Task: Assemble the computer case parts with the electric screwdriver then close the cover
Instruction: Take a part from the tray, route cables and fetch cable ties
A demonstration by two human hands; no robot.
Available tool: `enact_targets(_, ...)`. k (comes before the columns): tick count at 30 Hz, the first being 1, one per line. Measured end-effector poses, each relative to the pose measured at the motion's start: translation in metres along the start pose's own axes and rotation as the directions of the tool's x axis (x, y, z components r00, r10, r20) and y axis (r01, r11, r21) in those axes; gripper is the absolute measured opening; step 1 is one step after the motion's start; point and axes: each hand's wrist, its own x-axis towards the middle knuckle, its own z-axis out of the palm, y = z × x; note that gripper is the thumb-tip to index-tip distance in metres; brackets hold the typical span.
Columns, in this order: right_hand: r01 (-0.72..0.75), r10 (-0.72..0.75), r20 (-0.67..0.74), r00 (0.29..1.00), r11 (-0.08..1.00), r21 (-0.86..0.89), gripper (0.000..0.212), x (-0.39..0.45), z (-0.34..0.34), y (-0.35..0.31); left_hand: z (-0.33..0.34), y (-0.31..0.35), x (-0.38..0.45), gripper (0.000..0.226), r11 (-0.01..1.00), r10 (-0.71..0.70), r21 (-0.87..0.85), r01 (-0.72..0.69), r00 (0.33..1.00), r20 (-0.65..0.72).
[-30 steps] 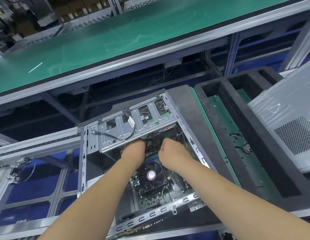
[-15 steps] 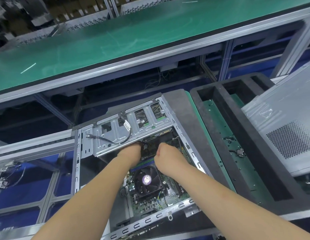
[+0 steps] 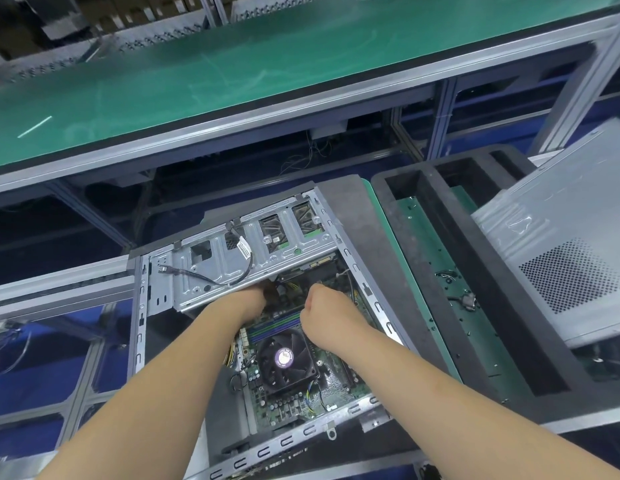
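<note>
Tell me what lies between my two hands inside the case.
Head view: between left hand and right hand, bare motherboard with connectors and yellow wires.

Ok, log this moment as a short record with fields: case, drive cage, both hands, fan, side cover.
case: open computer case, motherboard exposed
drive cage: metal cage across the far end, black cable draped on it
left hand: reaching under the cage edge, fingers hidden
right hand: inside the case beside the left, fingers hidden
fan: CPU fan below the hands
side cover: grey panel lying off to the right

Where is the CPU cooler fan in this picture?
In the head view, the CPU cooler fan sits on the motherboard, between the two forearms, nearer than both hands.
</note>
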Motion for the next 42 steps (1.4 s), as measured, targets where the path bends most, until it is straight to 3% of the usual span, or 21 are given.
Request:
enact_targets(4,-0.008,0.008,0.006,1.000,1.000,-0.025,0.022,-0.001,-0.001,0.001,-0.005,0.008,-0.007,0.041,0.997,-0.052,0.055,0.051,0.999,0.011)
enact_targets(15,-0.002,0.002,-0.001,1.000,0.998,-0.064,0.017,0.006,0.008,0.007,-0.006,0.015,-0.027,0.035,0.995,-0.100,-0.022,0.100,0.995,0.017)
enact_targets(18,0.003,-0.003,-0.007,1.000,0.998,-0.059,0.018,0.004,0.007,0.006,-0.001,0.027,-0.050,0.021,0.997,-0.057,-0.052,0.049,0.986,-0.158)
enact_targets(21,0.028,-0.028,0.006,1.000,0.999,-0.030,0.020,0.001,0.005,0.001,0.010,0.025,-0.079,0.027,0.999,0.046,0.011,-0.045,0.924,-0.380)
enact_targets(24,0.057,-0.057,0.002,0.998,0.998,-0.008,0.019,-0.004,-0.006,-0.011,0.002,0.032,-0.101,0.026,0.968,0.152,-0.141,-0.207,0.933,-0.326)
enact_targets(26,0.074,-0.074,-0.004,0.997,0.997,0.003,0.017,-0.007,-0.017,-0.021,-0.012,0.045,-0.112,0.017,0.942,0.148,-0.254,-0.218,0.952,-0.268)
enact_targets(31,0.105,-0.099,-0.119,0.988,0.993,0.045,0.018,-0.023,-0.069,-0.024,-0.055,0.084,-0.126,0.025,0.878,0.094,-0.412,-0.246,0.930,-0.355)
enact_targets(36,0.152,-0.131,-0.115,0.985,0.967,0.204,0.018,-0.038,-0.140,0.029,-0.069,0.148,-0.141,0.022,0.795,0.109,-0.483,-0.367,0.870,-0.481)
enact_targets(42,0.057,-0.060,-0.083,0.995,0.997,-0.046,0.020,-0.012,-0.208,0.149,-0.062,0.239,-0.132,0.023,0.790,0.094,-0.491,-0.367,0.864,-0.494)
